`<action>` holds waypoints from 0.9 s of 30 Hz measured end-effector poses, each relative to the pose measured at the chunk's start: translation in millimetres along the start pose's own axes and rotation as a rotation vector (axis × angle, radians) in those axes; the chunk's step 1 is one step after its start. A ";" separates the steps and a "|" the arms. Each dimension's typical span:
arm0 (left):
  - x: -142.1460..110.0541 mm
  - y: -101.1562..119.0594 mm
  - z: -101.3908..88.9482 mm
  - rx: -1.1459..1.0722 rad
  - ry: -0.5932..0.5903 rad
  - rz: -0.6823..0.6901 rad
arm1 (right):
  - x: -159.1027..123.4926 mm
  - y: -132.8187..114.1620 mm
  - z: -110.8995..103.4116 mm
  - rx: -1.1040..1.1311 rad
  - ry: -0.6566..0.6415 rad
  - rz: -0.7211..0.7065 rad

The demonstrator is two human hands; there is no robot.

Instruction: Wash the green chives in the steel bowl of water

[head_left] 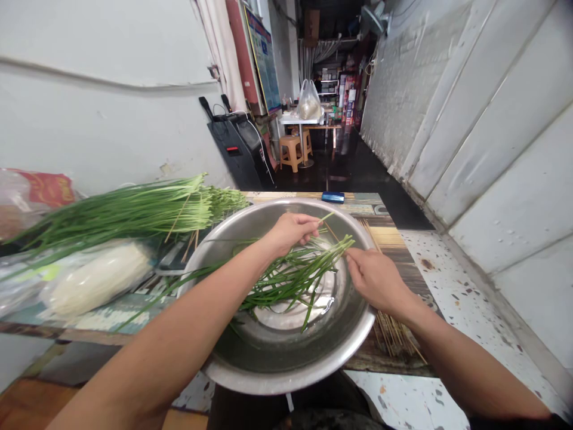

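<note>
Metal basin (289, 386) sits at the near edge of the bench (391, 239), centred before the person, so both hands can work above its bowl; anything dropped would probably land inside. Loose garlic chives (284, 280) lie across the basin, cut ends gathered toward the right, leaves trailing left, some over the rim; this orientation presumably keeps the firm ends within reach of the fingers. Left hand (290, 233): closed in a narrow fingertip pinch on a single chive stalk (327, 218), its pale end pointing right, which likely steadies the soft stem close to its tip. Right hand (373, 278): fingers drawn together on what appears to be a thin bamboo skewer (331, 232), slanting up and left between the hands, beside the chive ends; exact contact under the fingers cannot be told. Spare skewers (396, 340) lie in a loose spread right of the basin, handy to the right hand. A large chive bundle (129, 206) lies left, ends toward the basin, presumably for easy left-side pickup. Nearer, beside it, is a pale plastic-wrapped package (101, 280); a small blue box (332, 197) rests beyond the far rim.
</note>
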State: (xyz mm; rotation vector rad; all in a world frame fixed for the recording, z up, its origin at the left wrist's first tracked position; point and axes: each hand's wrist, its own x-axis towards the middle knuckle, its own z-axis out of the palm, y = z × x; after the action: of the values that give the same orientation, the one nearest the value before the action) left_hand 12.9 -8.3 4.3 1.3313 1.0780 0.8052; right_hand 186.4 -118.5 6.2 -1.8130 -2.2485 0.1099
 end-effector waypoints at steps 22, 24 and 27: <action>-0.1 -2.4 0.8 -0.022 0.003 0.001 | 0.6 -0.3 0.0 -0.039 -0.008 0.002; -0.7 -2.3 1.7 -0.018 0.009 0.000 | 0.7 -0.5 -0.3 -0.046 -0.008 0.005; -1.6 -1.8 3.6 -0.016 0.030 0.009 | 0.7 -0.8 -0.8 -0.052 -0.013 0.014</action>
State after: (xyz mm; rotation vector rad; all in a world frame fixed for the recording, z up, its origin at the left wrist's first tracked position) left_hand 15.5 -11.3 2.4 1.3151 1.0881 0.8408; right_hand 185.7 -118.0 7.2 -1.8598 -2.2682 0.0663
